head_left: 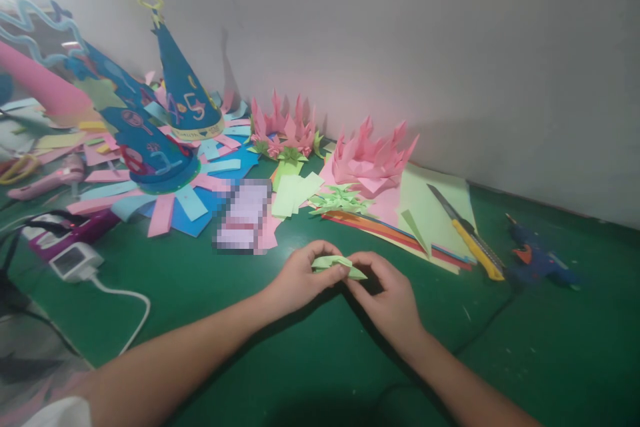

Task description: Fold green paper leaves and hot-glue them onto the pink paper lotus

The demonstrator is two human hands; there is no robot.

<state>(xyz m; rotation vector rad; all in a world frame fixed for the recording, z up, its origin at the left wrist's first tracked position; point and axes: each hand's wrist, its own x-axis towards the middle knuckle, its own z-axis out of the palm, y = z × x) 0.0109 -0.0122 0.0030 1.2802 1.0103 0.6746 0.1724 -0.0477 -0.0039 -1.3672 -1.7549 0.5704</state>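
Both hands meet above the green table around a small folded piece of light green paper (330,263). My left hand (305,277) pinches it between thumb and fingers. My right hand (387,283) has its thumb and index finger closed on the paper's pointed right end. Just beyond the hands lies a cluster of light green folded paper pieces (343,199). To its left are pale green paper strips (295,193). Behind stand two pink folded-paper crowns, one farther left (285,130) and one nearer (367,160).
A yellow utility knife (477,247) with its blade out rests on green paper sheets (445,200). A blue glue gun (543,257) lies at the right. Left are a blurred-out phone (245,217), blue cone hats (185,90), a power strip (65,237) and a charger (77,261) with its cable.
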